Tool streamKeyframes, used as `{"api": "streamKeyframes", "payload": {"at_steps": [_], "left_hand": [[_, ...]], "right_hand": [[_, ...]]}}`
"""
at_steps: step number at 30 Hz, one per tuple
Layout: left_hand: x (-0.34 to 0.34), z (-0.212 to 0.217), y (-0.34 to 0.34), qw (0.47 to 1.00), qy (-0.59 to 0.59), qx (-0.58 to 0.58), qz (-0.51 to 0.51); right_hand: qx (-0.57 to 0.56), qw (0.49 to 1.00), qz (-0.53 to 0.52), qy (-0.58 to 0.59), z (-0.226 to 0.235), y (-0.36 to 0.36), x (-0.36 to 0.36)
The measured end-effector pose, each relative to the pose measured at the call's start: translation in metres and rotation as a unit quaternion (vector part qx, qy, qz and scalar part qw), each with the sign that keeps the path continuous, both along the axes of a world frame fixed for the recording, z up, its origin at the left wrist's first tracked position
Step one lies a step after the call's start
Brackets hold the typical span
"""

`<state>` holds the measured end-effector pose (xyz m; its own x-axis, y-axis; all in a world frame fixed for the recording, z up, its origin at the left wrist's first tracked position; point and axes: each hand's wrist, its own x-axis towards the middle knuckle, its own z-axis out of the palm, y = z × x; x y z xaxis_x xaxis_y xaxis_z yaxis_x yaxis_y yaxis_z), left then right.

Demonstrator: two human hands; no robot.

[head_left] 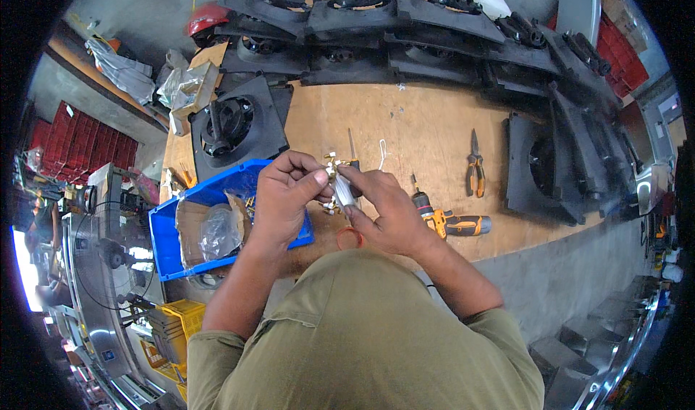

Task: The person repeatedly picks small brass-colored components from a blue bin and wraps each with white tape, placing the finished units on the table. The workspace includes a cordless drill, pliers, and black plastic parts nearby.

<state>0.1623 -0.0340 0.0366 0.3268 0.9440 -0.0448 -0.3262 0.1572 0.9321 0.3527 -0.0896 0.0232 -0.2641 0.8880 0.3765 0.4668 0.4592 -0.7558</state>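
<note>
Brass fitting (331,170), at the fingertips of the left hand (281,201): looks small, stiff, fairly light, hardly fragile; smooth metal could slip, so best pinched round its body. White piece (344,191), just right of it, within the right hand (389,213): probably light and softer, exact form unclear; hold by its sides.

Left hand: thumb and forefinger nearly closed, pinching the fitting. Right hand: part-curled, thumb and fingers pinching the white piece; some contact hidden.

Fitting (332,170): shiny metal, apparently brass, too small to be sure. Bin (163,245): smooth, lightly glossy plastic; bag (220,235): clear, glossy plastic. Tabletop (329,113): matt wood; shirt (376,330): matt cloth.
</note>
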Motion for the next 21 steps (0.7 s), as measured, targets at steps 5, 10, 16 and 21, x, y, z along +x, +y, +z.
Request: {"api": "streamKeyframes", "payload": {"at_steps": [5,10,16,21], "left_hand": [[0.004,-0.008,0.002,0.994,0.070,0.028,0.081],[0.008,-0.008,-0.001,0.993,0.078,0.055,0.072],[0.011,-0.007,-0.005,0.987,0.120,0.077,0.080],[0.017,-0.008,-0.006,0.979,0.152,0.103,0.085]], "right_hand": [[-0.072,0.988,0.025,0.137,-0.010,-0.014,-0.010],[-0.158,0.953,0.068,0.251,-0.015,-0.023,-0.009],[-0.135,0.952,0.120,0.248,-0.013,-0.025,-0.005],[-0.164,0.920,0.116,0.337,-0.004,-0.029,-0.001]]}}
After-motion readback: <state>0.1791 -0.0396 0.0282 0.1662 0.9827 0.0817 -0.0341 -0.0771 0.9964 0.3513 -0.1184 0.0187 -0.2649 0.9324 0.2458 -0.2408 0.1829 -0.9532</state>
